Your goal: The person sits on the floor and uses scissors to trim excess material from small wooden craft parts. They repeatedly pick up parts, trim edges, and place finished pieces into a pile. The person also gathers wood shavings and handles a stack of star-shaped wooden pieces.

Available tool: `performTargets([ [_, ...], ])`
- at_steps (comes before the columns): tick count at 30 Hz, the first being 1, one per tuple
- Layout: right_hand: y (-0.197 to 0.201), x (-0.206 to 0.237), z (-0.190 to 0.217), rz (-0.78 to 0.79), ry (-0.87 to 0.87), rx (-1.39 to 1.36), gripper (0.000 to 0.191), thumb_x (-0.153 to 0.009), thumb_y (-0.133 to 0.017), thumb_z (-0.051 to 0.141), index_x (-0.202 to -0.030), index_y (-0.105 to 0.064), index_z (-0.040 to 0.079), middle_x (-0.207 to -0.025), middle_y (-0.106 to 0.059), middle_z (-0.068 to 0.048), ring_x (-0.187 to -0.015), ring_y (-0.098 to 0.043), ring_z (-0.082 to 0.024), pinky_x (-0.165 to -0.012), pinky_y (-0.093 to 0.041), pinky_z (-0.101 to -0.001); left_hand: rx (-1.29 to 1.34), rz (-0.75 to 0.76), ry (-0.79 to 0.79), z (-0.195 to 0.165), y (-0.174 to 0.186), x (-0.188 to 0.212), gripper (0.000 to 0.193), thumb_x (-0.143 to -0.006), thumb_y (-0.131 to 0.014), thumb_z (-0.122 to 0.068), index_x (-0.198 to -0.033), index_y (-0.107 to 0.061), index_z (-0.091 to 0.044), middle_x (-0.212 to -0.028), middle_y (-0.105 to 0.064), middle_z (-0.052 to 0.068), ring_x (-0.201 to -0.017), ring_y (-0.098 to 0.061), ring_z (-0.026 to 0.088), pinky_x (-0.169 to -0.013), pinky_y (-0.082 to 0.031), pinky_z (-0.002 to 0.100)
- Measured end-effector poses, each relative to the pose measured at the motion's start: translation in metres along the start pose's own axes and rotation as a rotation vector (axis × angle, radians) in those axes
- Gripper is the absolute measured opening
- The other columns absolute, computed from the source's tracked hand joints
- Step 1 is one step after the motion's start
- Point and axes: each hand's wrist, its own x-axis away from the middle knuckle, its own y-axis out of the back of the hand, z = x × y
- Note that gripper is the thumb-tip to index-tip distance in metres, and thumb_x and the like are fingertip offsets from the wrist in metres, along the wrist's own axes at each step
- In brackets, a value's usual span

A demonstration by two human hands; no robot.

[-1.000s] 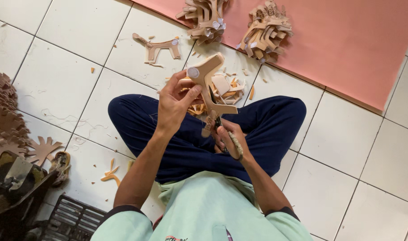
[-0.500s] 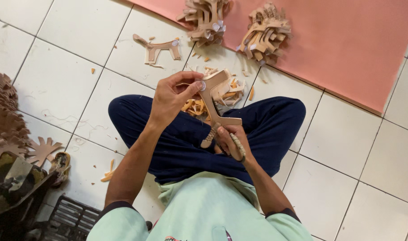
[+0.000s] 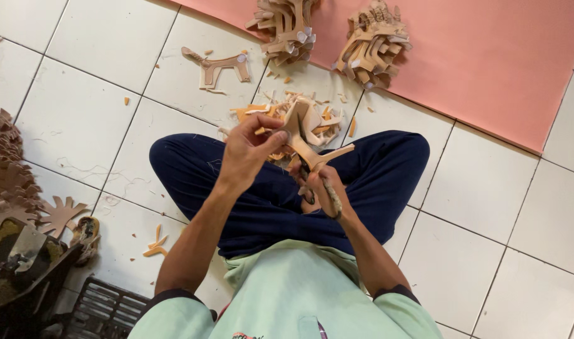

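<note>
We're sitting cross-legged on the tiled floor (image 3: 73,119), looking down past our pale green shirt (image 3: 287,295) and dark blue trousers (image 3: 375,182). Our right hand (image 3: 321,194) is clenched around a knife handle (image 3: 330,199), blade up against the wood. Our left hand (image 3: 246,154) holds a flat wooden cutout (image 3: 303,135) above our lap, its grip pinched on the upper end, thumb over the top. The cutout sits right between both hands, tilted, one leg pointing out toward three o'clock.

By our reading, the step in hand is trimming an edge of the cutout. The next stroke calls for a steady left grip and a short, controlled pull, with the fingers well off the blade's path.

Just beyond the hands, at twelve o'clock, lies a heap of shavings (image 3: 262,113). At eleven o'clock a single animal-shaped cutout (image 3: 218,66) lies flat on the tiles. Farther off, two stacks of cutouts (image 3: 372,44) stand at the edge of a pink mat (image 3: 488,56). At nine o'clock, more brown pieces (image 3: 7,169) are piled; at seven o'clock, a dark crate (image 3: 105,311).
</note>
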Motion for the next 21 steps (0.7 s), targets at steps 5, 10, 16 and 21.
performTargets([
  [5,-0.002,0.001,0.01,-0.088,-0.181,-0.024,0.058,-0.107,-0.049,0.053,-0.109,-0.064,-0.003,-0.074,-0.059,-0.001,-0.058,-0.051,-0.007,-0.052,-0.039,-0.022,0.241,-0.036,0.031,0.019,-0.019,0.01,0.02,-0.097,-0.07,-0.001,-0.113,-0.059,0.004,-0.102,-0.068,0.011,-0.091,-0.073,0.016,-0.084,-0.066,0.032],
  [10,-0.009,0.005,0.006,-0.16,-0.097,-0.031,0.056,-0.11,-0.046,0.051,-0.106,-0.064,-0.002,-0.064,-0.052,0.002,-0.05,-0.043,-0.005,-0.046,-0.032,-0.0204,0.392,-0.147,0.056,0.035,-0.035,0.013,0.022,-0.095,-0.071,0.0,-0.114,-0.059,0.004,-0.103,-0.067,0.011,-0.089,-0.071,0.017,-0.082,-0.064,0.031],
  [16,-0.015,0.003,0.003,-0.239,-0.148,-0.148,0.054,-0.107,-0.054,0.051,-0.102,-0.063,-0.002,-0.062,-0.049,0.004,-0.045,-0.037,-0.005,-0.041,-0.028,-0.0202,0.544,-0.11,0.127,0.035,-0.023,0.001,0.02,-0.098,-0.064,-0.004,-0.114,-0.056,0.005,-0.103,-0.067,0.011,-0.093,-0.073,0.018,-0.087,-0.066,0.032],
  [21,-0.002,0.003,0.018,-0.065,-0.172,-0.034,0.061,-0.105,-0.057,0.058,-0.112,-0.065,-0.002,-0.073,-0.052,0.005,-0.059,-0.049,-0.003,-0.052,-0.038,-0.0196,0.521,-0.194,0.078,0.016,0.011,-0.021,0.019,-0.103,-0.062,-0.01,-0.114,-0.053,0.002,-0.095,-0.066,0.014,-0.084,-0.071,0.019,-0.072,-0.064,0.031],
])
